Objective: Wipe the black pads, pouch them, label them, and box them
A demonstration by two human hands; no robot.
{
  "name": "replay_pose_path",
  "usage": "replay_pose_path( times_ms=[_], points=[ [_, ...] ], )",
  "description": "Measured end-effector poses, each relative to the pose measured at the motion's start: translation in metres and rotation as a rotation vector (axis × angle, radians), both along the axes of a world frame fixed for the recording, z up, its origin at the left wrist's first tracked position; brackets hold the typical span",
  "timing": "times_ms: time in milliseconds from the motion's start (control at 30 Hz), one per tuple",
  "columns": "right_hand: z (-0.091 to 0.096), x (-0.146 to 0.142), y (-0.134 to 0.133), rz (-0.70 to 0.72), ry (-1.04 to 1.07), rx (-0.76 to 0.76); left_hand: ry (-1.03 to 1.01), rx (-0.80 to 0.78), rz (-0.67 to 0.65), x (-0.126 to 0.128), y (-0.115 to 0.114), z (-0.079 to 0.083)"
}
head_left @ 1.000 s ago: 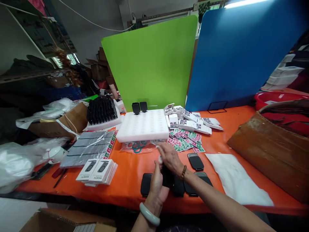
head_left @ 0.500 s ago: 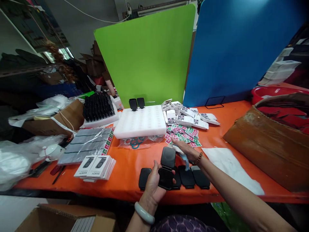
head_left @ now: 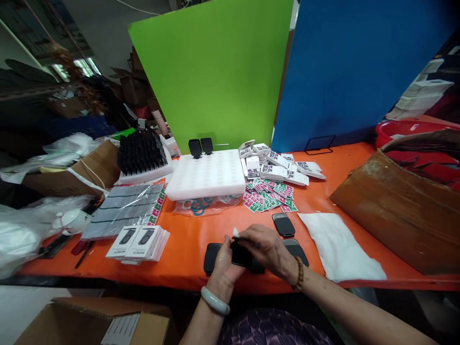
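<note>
My left hand grips a small black folding device near the front edge of the orange table. My right hand lies over the device, its fingers pinching a small white cloth against it. More black devices lie flat on the table around my hands. A white foam tray stands further back, with two black devices upright at its far edge.
Small white boxes are stacked at the left front. Red and green cards and folded boxes lie behind. A white sheet, a brown carton, green and blue screens, a black-filled tray.
The device was open and upright half a second ago; now it sits lower between both hands. My right hand has come back from the right with the cloth onto the device.
</note>
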State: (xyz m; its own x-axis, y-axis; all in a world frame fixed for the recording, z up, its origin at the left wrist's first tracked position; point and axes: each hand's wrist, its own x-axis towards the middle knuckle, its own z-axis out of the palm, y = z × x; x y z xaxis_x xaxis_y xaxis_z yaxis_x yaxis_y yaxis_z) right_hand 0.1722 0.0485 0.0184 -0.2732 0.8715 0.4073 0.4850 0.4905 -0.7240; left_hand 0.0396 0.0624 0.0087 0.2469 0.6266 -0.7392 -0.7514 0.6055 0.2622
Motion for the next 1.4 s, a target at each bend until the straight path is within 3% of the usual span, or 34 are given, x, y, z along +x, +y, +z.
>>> replay_pose_path(
  times_ms=[133, 233, 333, 433, 567, 667, 767, 1000, 1133, 1267, 1400],
  points=[
    [-0.009, -0.015, -0.032, 0.12, -0.251, 0.084, -0.01, -0.033, 0.008, -0.012, 0.008, -0.002],
    [-0.014, -0.015, -0.038, 0.127, -0.21, 0.07, -0.04, -0.028, -0.035, -0.014, 0.007, -0.001],
    [-0.009, -0.002, -0.024, 0.132, -0.047, -0.006, -0.077, -0.003, -0.064, -0.01, 0.004, 0.001],
    [0.001, 0.026, 0.011, 0.053, 0.161, -0.27, -0.06, 0.117, -0.144, -0.009, 0.003, 0.003],
    [-0.001, 0.074, 0.066, 0.069, 0.218, -0.67, 0.348, 0.414, -0.206, -0.017, 0.01, -0.002],
    [-0.012, 0.099, 0.094, 0.099, 0.073, -0.78, 0.792, 0.632, -0.276, -0.026, 0.024, -0.008],
    [-0.022, 0.106, 0.107, 0.096, -0.107, -0.782, 1.035, 0.746, -0.356, -0.03, 0.039, -0.012],
    [-0.039, 0.101, 0.104, -0.102, -0.385, -0.647, 1.247, 0.897, -0.405, -0.018, 0.051, -0.017],
    [-0.038, 0.1, 0.097, -0.2, -0.516, -0.553, 1.312, 0.962, -0.396, -0.014, 0.059, -0.012],
    [-0.012, 0.098, 0.11, -0.216, -0.559, -0.443, 1.417, 1.058, -0.285, -0.023, 0.081, -0.001],
    [0.038, 0.085, 0.158, -0.223, -0.435, -0.3, 1.499, 1.088, -0.16, -0.038, 0.122, 0.007]
  ],
)
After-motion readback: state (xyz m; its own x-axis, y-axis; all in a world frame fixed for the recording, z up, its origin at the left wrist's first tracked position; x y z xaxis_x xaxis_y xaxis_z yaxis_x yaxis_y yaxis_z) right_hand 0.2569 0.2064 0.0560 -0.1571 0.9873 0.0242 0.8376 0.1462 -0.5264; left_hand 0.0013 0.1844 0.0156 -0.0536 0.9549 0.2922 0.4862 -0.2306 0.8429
